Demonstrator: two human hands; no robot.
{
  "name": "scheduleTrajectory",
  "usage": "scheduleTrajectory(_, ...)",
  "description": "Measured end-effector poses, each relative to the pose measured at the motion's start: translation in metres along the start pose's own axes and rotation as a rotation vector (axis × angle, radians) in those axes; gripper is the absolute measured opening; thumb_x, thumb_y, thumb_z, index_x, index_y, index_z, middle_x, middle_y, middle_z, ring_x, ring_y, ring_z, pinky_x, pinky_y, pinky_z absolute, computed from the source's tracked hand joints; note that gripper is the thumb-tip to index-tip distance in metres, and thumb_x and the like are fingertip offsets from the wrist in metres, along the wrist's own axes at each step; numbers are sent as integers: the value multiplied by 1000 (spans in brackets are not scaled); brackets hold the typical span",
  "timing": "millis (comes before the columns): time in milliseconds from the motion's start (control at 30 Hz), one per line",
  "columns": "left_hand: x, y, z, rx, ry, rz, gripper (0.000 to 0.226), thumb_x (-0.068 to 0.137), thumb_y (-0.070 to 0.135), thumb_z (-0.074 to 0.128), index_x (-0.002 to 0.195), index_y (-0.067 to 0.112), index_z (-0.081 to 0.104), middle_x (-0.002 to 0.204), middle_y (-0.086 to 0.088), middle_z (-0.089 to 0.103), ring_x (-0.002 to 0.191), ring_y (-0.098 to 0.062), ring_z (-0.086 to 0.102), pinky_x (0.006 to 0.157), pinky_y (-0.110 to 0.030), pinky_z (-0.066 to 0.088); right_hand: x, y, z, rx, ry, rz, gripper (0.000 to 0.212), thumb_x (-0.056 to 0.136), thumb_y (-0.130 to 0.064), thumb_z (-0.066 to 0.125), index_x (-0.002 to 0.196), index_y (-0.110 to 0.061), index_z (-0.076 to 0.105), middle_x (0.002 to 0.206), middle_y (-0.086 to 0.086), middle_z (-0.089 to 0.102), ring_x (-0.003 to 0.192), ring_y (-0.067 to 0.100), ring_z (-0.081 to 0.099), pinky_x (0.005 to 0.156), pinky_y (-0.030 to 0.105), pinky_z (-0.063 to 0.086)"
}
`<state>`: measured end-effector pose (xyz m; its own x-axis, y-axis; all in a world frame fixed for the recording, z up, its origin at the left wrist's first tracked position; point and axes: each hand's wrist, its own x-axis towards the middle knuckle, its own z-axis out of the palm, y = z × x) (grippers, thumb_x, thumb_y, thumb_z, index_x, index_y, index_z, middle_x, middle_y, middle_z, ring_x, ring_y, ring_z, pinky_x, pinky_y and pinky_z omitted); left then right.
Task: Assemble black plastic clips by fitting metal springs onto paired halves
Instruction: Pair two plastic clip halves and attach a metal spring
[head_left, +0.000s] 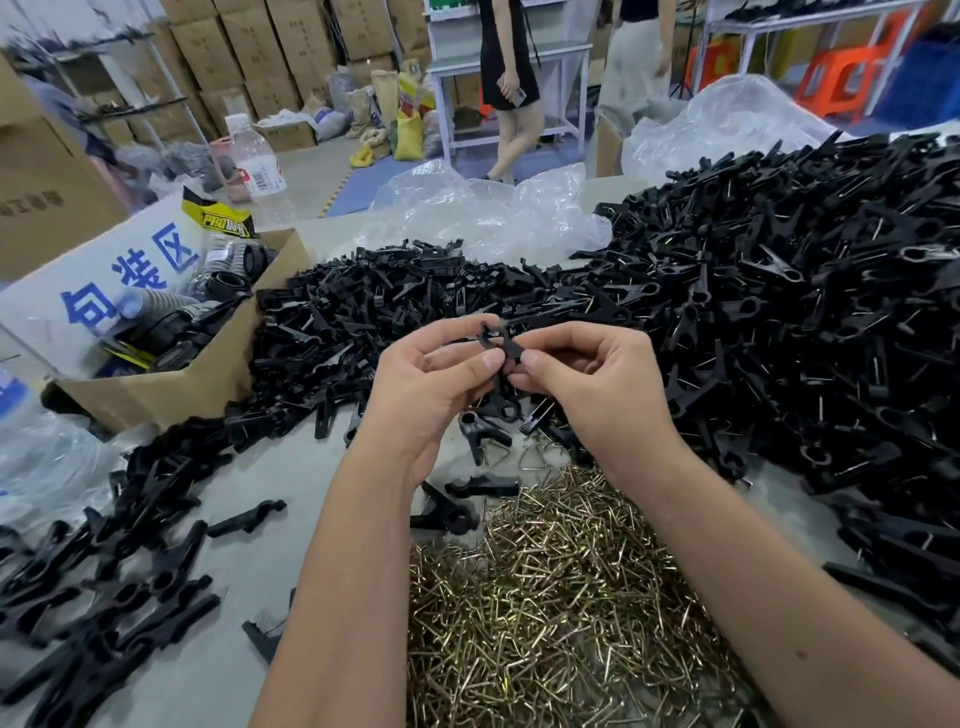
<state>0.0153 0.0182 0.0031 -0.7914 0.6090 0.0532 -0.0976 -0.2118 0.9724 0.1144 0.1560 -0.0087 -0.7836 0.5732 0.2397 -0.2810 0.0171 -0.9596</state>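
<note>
While both hands (431, 374) pinch clip halves (501, 345), the box (156, 384) reads "包装区".

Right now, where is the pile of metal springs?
In the head view, the spring pile lies low and centre on the table, between the forearms, below both hands.

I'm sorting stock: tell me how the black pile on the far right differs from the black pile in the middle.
The right pile is larger and taller than the middle pile. Its pieces show thin metal springs and look like joined clips; the middle pile looks like bare single halves. Both are black plastic, heaped loose on the table.
</note>
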Motion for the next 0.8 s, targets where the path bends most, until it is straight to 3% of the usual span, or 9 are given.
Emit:
scheduleTrajectory(100,0,0,-5,-19,-26,-6,36,84,-11,72,114,9,77,108,-20,77,98,-29,74,92,-35,60,0,0,0,-5,-18,-1,14,91,6,72,96,-5,79,86,9,80,83,24,80,82,35,65)
scheduleTrajectory(300,1,-1,-7,-46,11,6,39,85,-13,70,118,5,73,108,-19,77,101,-30,75,87,-33,61,-2,-1,2,47,31,-54,13,92,7,71,98,-2,77,84,8,80,81,22,79,75,25,62)
scheduleTrajectory(567,0,0,-4,-25,21,-15,38,84,-14,71,118,1,72,107,-21,77,100,-33,76,87,-32,61,-2,0,2,-16,-17,-67,12,90,7,72,93,-3,78,83,9,80,81,23,79,73,28,64)
scheduleTrajectory(800,-2,1,-7,23,11,-19,38,82,-11,75,114,9,77,103,-15,78,87,-21,73,78,-26,58,0,-3,-5,-145,-69,-18,11,92,-2,74,95,-11,80,74,7,77,62,21,74,63,27,60)
